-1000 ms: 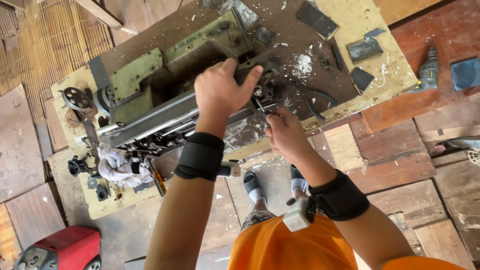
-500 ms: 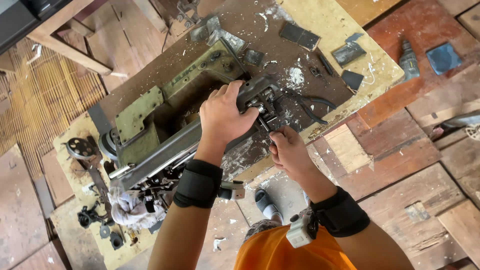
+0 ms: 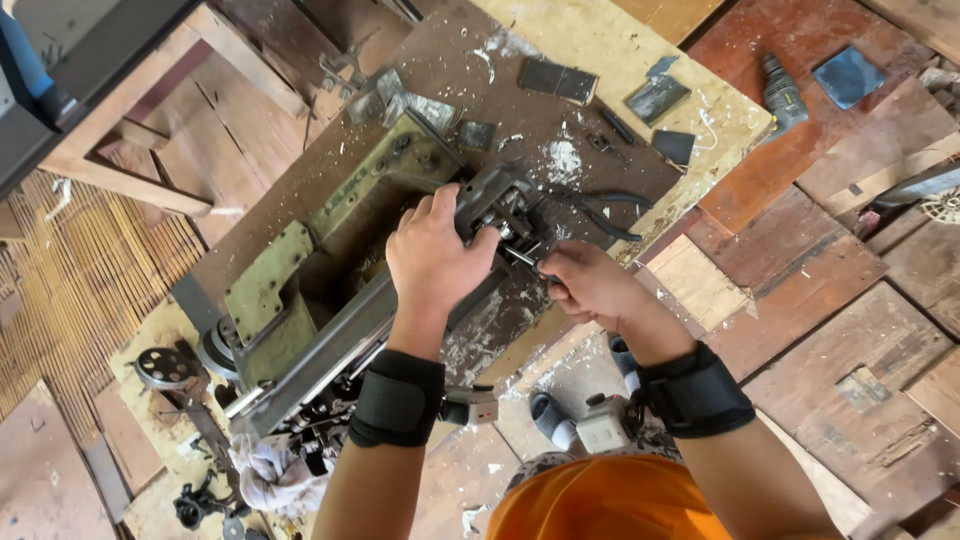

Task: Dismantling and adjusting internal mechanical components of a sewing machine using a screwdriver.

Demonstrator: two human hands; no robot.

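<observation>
Old green-grey metal sewing machine (image 3: pixel 330 270) lies tipped on its side across a worn brown-and-yellow plywood table (image 3: pixel 640 60), approx. mid-frame, its length running lower L to upper R. Left hand (image 3: pixel 435 260) is clenched over the dark metal head end of the machine (image 3: pixel 490 200), grip wrapped around that part w/ thumb on the near side. Right hand (image 3: pixel 590 285) sits just beside it, grip closed around a thin dark metal tool (image 3: pixel 525 258) whose tip meets the head end; can't tell the tool type. Both wrists carry black bands; a small grey box hangs at the right one.

Black-handled pliers (image 3: pixel 600 210) lie on the table just past the right hand. Farther up the table: several dark flat metal plates (image 3: pixel 560 80), white dust patches. At the machine's lower L end, a round handwheel (image 3: pixel 215 350), a loose black pulley wheel (image 3: pixel 165 365) near it, and a dirty white rag (image 3: pixel 270 475) w/ small dark parts below. Off the table, on the reddish plank floor (image 3: pixel 830 300), a grey-green power drill (image 3: pixel 785 100) lies beside a blue-grey square pad (image 3: pixel 848 75). Person wears an orange top; grey shoes show under the table edge.
</observation>
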